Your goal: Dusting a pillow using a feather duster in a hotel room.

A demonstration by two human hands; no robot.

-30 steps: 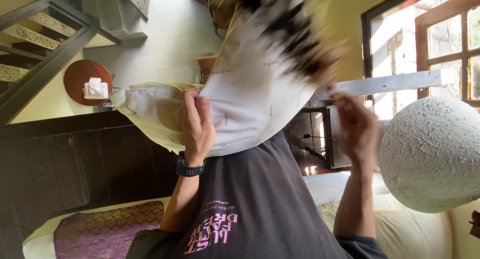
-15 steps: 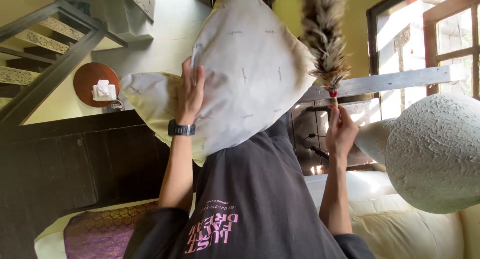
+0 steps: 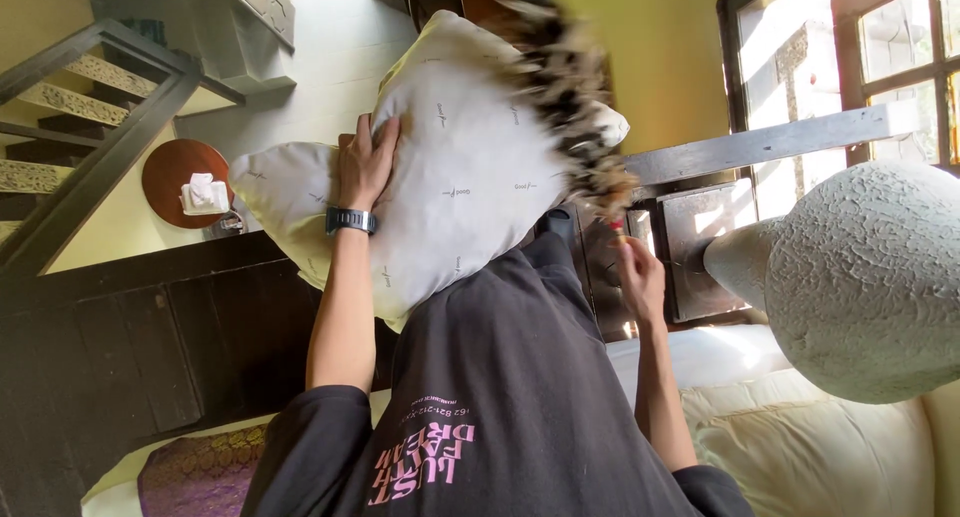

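A white pillow (image 3: 470,197) with small grey marks is held up in front of my dark shirt. My left hand (image 3: 365,162), with a dark watch on the wrist, grips its left side, fingers pressed into the fabric. My right hand (image 3: 638,277) is closed around the thin handle of a brown-and-black feather duster (image 3: 570,97). The feathers are blurred and lie against the pillow's upper right face. The handle is mostly hidden in my fist.
A lamp with a rough pale shade (image 3: 860,277) stands at the right, over cream sofa cushions (image 3: 820,447). A dark wooden cabinet (image 3: 150,347), a round wooden tray with tissues (image 3: 185,182), stairs (image 3: 80,97) and a window (image 3: 850,57) surround me.
The duster stood upright beside the pillow half a second ago; now its feathers have swung left onto the pillow. My left hand keeps its grip on the pillow.
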